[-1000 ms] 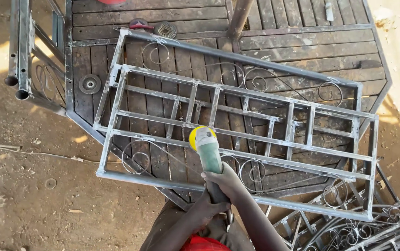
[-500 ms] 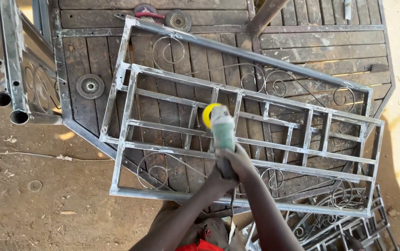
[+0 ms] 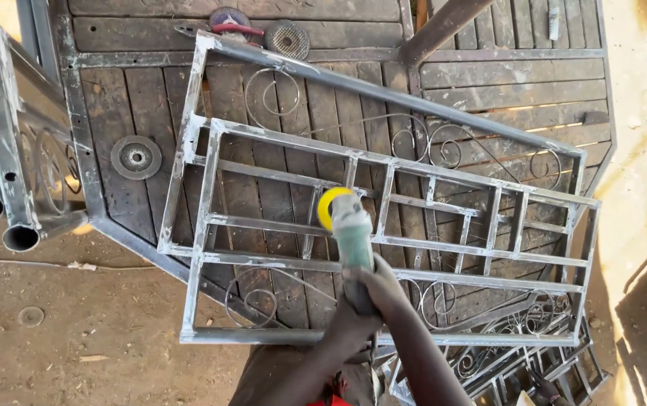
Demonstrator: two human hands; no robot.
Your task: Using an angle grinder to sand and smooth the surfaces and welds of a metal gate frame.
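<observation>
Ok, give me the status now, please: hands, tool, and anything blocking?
Both hands gripping angle grinder. Yellow disc on metal frame. Nothing blocking.

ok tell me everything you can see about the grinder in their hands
The angle grinder has a pale green body and a yellow disc at its far end, pointing away from the person. It is tilted down onto the grey metal frame, the disc meeting a bar near the frame's middle. Both hands grip its rear handle, the left hand and right hand close together, hiding that end. No cord shows.
</observation>
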